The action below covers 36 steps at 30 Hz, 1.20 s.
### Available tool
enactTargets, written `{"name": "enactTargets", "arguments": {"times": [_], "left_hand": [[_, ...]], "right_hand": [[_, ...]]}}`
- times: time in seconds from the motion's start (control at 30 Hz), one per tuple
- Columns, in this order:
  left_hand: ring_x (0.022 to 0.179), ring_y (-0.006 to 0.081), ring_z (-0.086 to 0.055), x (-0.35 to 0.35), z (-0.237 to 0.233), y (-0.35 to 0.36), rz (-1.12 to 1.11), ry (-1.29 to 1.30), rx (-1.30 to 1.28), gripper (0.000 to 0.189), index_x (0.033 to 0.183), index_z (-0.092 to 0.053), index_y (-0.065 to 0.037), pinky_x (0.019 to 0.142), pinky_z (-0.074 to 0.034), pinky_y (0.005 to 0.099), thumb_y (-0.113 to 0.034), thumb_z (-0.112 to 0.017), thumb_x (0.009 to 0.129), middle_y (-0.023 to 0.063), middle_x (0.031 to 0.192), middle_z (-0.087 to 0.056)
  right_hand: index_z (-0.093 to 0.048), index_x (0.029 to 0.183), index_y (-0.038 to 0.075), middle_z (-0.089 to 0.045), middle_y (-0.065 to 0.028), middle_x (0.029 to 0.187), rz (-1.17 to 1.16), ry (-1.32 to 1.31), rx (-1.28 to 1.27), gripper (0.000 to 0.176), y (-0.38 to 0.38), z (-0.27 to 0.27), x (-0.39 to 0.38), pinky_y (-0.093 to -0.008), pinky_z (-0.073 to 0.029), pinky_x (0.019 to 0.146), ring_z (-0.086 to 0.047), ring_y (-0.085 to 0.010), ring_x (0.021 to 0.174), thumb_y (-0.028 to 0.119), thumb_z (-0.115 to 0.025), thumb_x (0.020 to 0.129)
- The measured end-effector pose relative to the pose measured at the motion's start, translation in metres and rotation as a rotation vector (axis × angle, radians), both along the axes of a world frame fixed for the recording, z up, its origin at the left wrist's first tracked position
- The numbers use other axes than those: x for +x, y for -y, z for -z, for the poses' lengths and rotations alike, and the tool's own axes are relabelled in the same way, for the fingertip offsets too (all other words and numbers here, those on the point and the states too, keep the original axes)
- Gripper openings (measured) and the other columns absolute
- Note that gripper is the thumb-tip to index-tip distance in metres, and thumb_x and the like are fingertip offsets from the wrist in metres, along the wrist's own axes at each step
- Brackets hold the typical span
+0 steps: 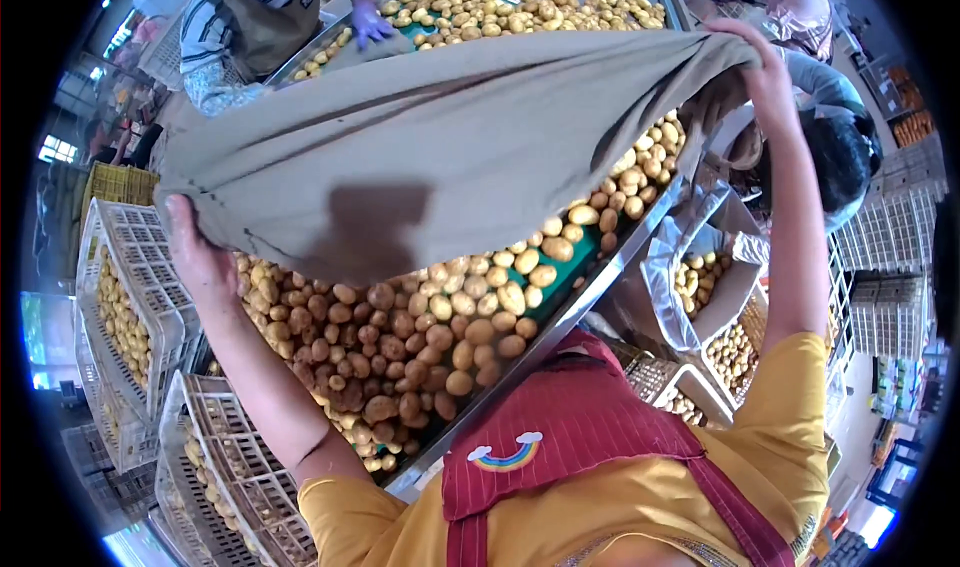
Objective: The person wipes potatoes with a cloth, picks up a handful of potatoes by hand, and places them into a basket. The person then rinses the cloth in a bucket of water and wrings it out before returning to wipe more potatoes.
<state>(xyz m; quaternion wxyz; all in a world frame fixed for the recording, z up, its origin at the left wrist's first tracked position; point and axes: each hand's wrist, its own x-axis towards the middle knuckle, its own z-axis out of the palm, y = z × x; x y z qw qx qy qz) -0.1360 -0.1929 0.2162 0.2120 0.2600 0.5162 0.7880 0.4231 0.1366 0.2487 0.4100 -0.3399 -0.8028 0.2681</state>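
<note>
A broad grey-brown sack (450, 157) is stretched flat above the bench (560, 322), covering its middle from 9 o'clock to 1 o'clock. Its lower edge hangs just over the heaped potatoes (420, 337), which fill the bench from rim to rim. The bench's metal rim runs diagonally from 6 o'clock up toward 3 o'clock, close against the person's red apron (580, 417). White plastic crates (140, 267) crowd the 8 o'clock side. A lined box (700, 287) of potatoes sits just beyond the rim at 4 o'clock, so there is little open room on either flank.

The left hand (195, 242) is raised at 9 o'clock, arm nearly straight, fingers clamped on the sack's lower left corner. The right hand (750, 57) reaches high to 1 o'clock, arm fully stretched, fingers closed over the sack's upper right corner.

At 11 o'clock a co-worker's purple-gloved hand (370, 22) rests beside the sack's far edge among the potatoes. Another person (840, 157) bends near the right arm at 2 o'clock.
</note>
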Motion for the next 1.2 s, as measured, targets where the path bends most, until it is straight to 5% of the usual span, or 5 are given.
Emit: {"name": "enactTargets", "arguments": {"times": [0.23, 0.33, 0.57, 0.87, 1.2], "left_hand": [[0.116, 0.0241, -0.064, -0.061, 0.061, 0.095, -0.055, 0.002, -0.232, 0.057, 0.133, -0.059, 0.003, 0.099, -0.052, 0.0413, -0.039, -0.067, 0.096, 0.0121, 0.13, -0.066], [0.098, 0.0342, -0.072, -0.051, 0.106, 0.126, -0.079, -0.792, -1.558, 0.063, 0.1, -0.076, 0.003, 0.091, -0.054, 0.0446, -0.057, -0.072, 0.082, 0.0252, 0.095, -0.074], [0.155, 0.0347, -0.017, 0.084, 0.118, 0.066, 0.345, -1.343, -1.789, 0.117, 0.157, -0.035, -0.024, 0.114, -0.026, 0.0704, -0.041, -0.095, 0.058, 0.0042, 0.169, -0.019], [0.122, 0.0417, -0.056, 0.03, 0.188, 0.059, 0.323, -1.293, -1.429, 0.052, 0.13, -0.056, -0.012, 0.097, -0.049, 0.0527, -0.012, -0.076, 0.082, 0.0169, 0.125, -0.063], [0.084, 0.011, -0.04, 0.235, -0.049, 0.026, 0.775, -0.536, -0.167, 0.028, 0.093, -0.038, -0.012, 0.079, -0.037, 0.0258, -0.004, -0.063, 0.085, 0.0005, 0.089, -0.041]], "right_hand": [[-0.057, 0.126, 0.013, -0.06, -0.0075, 0.125, 0.278, 0.636, 0.614, 0.059, 0.062, 0.075, 0.052, -0.0532, -0.03, 0.112, -0.052, -0.0282, 0.125, 0.001, -0.072, 0.07], [-0.061, 0.129, 0.022, -0.056, -0.0057, 0.137, 0.037, 1.045, 0.585, 0.063, 0.141, 0.139, 0.042, -0.0602, -0.032, 0.106, -0.048, -0.0311, 0.129, 0.004, -0.072, 0.07], [-0.073, 0.11, 0.008, -0.069, -0.0091, 0.116, -0.039, 0.261, -0.494, 0.026, 0.248, 0.202, -0.015, -0.0364, -0.052, 0.091, -0.066, -0.0221, 0.107, 0.001, -0.067, 0.086], [-0.066, 0.12, 0.001, -0.071, -0.0107, 0.107, -0.515, -0.495, -1.625, 0.034, 0.349, 0.241, -0.128, -0.0317, -0.059, 0.088, -0.07, -0.0182, 0.097, 0.03, -0.057, 0.104], [0.011, 0.16, 0.005, -0.016, -0.0321, 0.161, -0.761, -1.482, -1.784, 0.137, 0.342, 0.22, -0.143, -0.0615, -0.026, 0.119, -0.027, -0.0499, 0.147, 0.096, -0.042, 0.072]]}}
